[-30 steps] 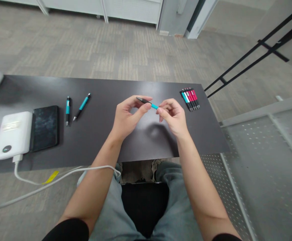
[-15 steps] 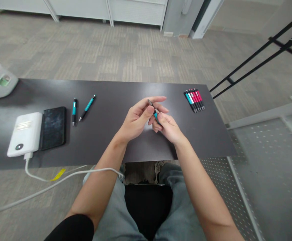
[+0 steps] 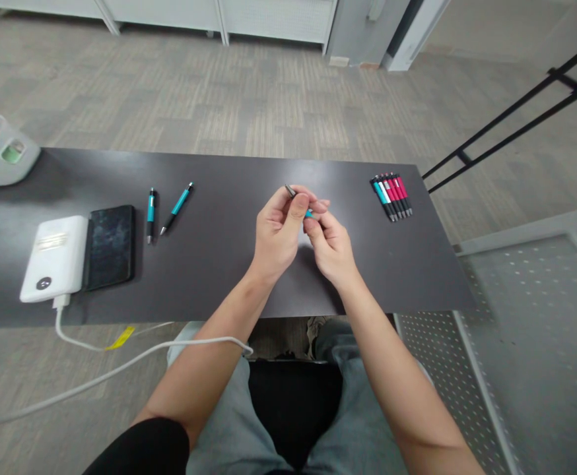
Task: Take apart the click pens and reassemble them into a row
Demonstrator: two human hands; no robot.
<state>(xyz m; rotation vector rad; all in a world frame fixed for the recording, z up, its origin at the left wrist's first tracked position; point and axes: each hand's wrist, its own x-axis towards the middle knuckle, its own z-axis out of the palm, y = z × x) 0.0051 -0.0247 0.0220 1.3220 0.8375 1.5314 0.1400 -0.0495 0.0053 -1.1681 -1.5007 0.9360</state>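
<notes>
Over the middle of the dark table, both my hands grip one pen with a blue barrel (image 3: 309, 214). My left hand (image 3: 281, 227) has thumb and fingers closed round its tip end, and the grey tip pokes out at the upper left. My right hand (image 3: 332, 247) pinches the other end between thumb and fingers. Most of the barrel is hidden by my fingers. To the left lie two blue-and-black pens, an upright-lying pen (image 3: 150, 216) and a slanted pen (image 3: 177, 208). At the right a row of several pens (image 3: 391, 197) lies side by side, blue, white and red.
A white power bank (image 3: 53, 257) with a white cable (image 3: 140, 371) lies on the table (image 3: 209, 277) at left, beside a black phone (image 3: 110, 247). A pale plastic container (image 3: 6, 155) stands at the far left. Black metal bars (image 3: 511, 112) rise beyond the right edge.
My left hand has closed further round the pen, its fingers now curled in. My right hand has shifted along with it, hiding more of the barrel. The view has moved slightly.
</notes>
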